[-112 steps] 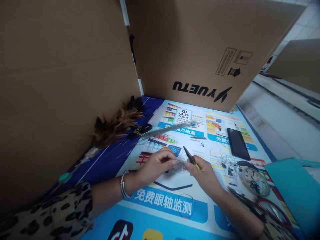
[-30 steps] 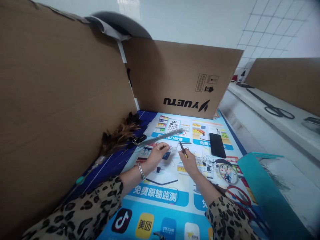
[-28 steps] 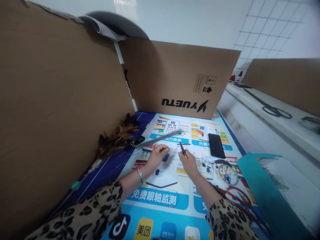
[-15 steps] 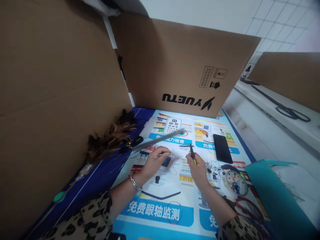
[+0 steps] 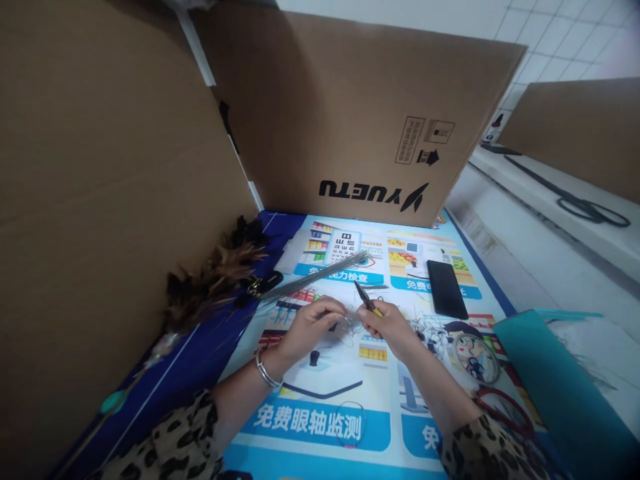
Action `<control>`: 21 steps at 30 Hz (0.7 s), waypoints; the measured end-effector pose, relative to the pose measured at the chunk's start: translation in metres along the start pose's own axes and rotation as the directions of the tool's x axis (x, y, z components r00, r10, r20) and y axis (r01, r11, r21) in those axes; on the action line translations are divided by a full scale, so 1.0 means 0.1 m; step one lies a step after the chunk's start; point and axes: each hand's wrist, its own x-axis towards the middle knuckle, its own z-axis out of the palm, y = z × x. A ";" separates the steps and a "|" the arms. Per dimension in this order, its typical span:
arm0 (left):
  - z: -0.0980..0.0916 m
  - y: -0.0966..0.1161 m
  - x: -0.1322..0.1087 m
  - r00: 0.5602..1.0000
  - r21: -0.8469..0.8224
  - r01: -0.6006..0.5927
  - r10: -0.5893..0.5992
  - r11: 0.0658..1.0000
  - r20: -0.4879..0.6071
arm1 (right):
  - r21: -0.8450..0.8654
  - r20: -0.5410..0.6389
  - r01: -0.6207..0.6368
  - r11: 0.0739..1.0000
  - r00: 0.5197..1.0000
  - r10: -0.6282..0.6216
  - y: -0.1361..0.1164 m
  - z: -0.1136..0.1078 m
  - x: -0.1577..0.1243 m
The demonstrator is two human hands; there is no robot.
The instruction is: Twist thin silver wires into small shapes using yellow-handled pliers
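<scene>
My left hand (image 5: 311,328), a silver bangle at its wrist, pinches a thin wire (image 5: 350,328) whose loose curl hangs over the printed mat. Close by on the right, my right hand (image 5: 393,328) is wrapped round a pair of pliers (image 5: 364,295) with dark jaws and a yellow handle. The jaws point up and to the left, past the wire. It is too fine to tell whether my right fingertips touch the wire as well. Behind both hands lies a bundle of straight grey wires (image 5: 320,275). A few short wire pieces (image 5: 375,287) lie beyond the pliers.
A black phone (image 5: 447,289) lies at right, near a tangle of wire (image 5: 430,337), a clear round dish (image 5: 476,359) and a red ring (image 5: 505,410). A teal box (image 5: 555,380) stands far right. Brown feathers (image 5: 215,267) lie left. Cardboard (image 5: 370,120) walls the back and left.
My right hand has moved left towards my left hand, and the pliers have turned so their jaws point up-left. My left hand stays nearly in place with the wire.
</scene>
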 end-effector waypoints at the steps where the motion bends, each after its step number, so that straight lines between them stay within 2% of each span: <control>1: 0.00 0.00 0.00 1.000 0.005 -0.009 0.009 1.000 0.002 | -0.019 0.015 -0.001 1.000 1.000 0.001 0.00 0.00 -0.01; 8: 0.01 0.03 -0.02 0.997 0.022 -0.076 0.076 0.997 0.018 | -0.034 0.093 -0.034 0.999 0.995 0.037 -0.02 -0.02 -0.06; 13: 0.00 0.03 -0.02 0.995 0.032 -0.074 0.072 0.997 0.068 | -0.034 0.110 -0.028 0.999 0.993 0.032 0.00 -0.02 -0.06; 18: 0.01 0.03 -0.01 0.996 0.019 -0.071 0.070 0.997 0.056 | -0.025 0.113 -0.031 0.999 0.993 0.034 0.04 -0.02 -0.07; 21: 0.01 0.04 -0.01 0.996 0.035 -0.073 0.071 0.997 0.062 | 0.039 0.124 -0.049 0.998 0.991 0.044 0.05 -0.02 -0.08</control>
